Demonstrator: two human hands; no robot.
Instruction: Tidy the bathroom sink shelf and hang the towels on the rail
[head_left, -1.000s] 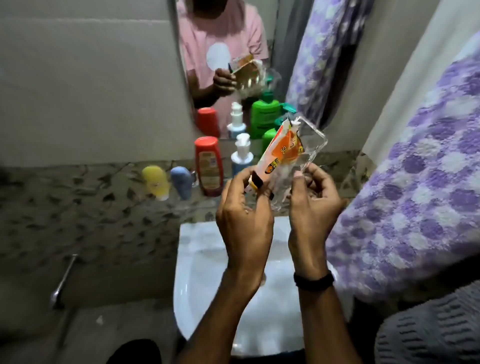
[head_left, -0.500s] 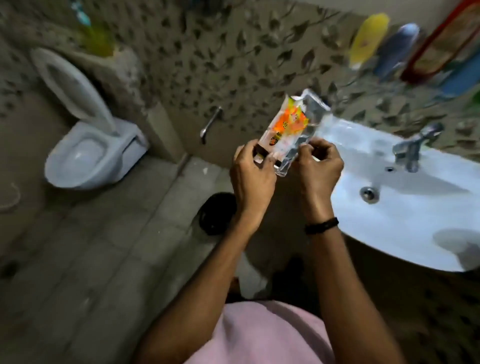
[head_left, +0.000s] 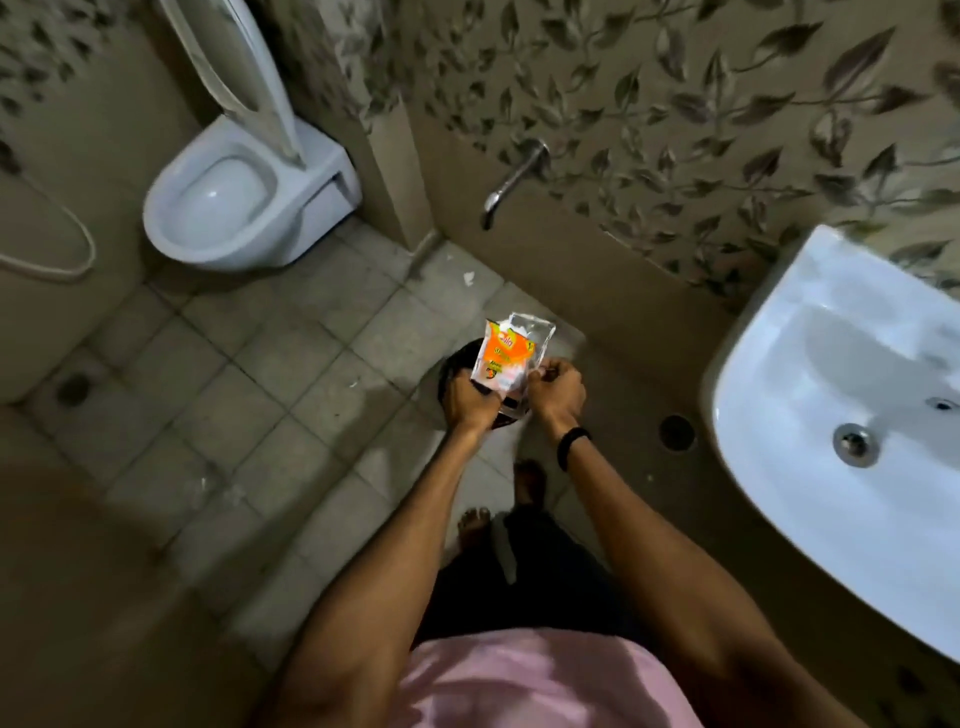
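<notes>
Between both hands, head view: orange-white packet (head_left: 501, 358) in clear wrap, long axis running away from the wrists, free end pointing toward the wall. Left hand (head_left: 469, 402) grips its near left corner; right hand (head_left: 557, 391) pinches the near right edge, fingers curled. Dark round object (head_left: 456, 364) on the floor beyond the left hand; sink (head_left: 769, 332) well right of the right hand.

Floor (head_left: 249, 395) lies open leftward; sink (head_left: 769, 332) hems the right, tap (head_left: 511, 182) juts ahead, perhaps a bin (head_left: 454, 364) below.
</notes>
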